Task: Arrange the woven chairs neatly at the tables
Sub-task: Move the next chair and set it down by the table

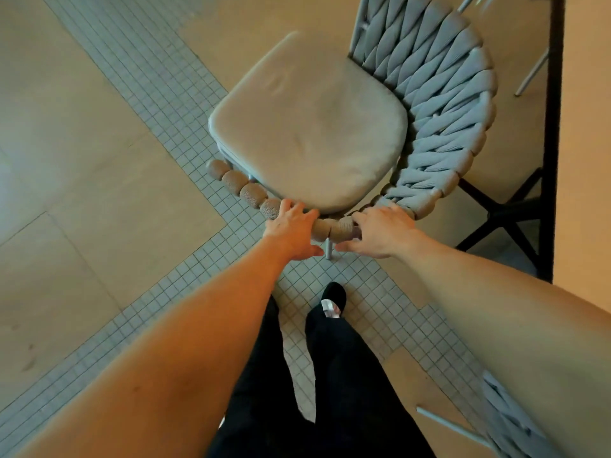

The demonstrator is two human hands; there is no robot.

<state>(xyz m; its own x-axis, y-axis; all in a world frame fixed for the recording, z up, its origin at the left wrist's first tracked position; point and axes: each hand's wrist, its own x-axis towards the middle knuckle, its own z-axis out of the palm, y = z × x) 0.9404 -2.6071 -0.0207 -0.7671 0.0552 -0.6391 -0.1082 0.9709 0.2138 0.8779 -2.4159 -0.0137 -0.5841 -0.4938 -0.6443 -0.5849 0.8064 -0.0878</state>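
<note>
Two woven chairs, one in full (pixel 429 104) and one cut off at the lower right edge (pixel 515 421), one seat cushion (pixel 307 123), one dark table base (pixel 509 206), two hands, left (pixel 291 229) and right (pixel 383 233), one visible foot (pixel 334 299)

woven chair (pixel 439 104): grey rope back, beige cushion, upright on the tiled floor strip
table (pixel 555 133): dark edge just beside chair's back

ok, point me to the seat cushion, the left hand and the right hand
seat cushion (pixel 307 127): head view, middle of its top face
left hand (pixel 292 231): head view, back of the hand on the woven rim
right hand (pixel 380 231): head view, back of the hand
</note>
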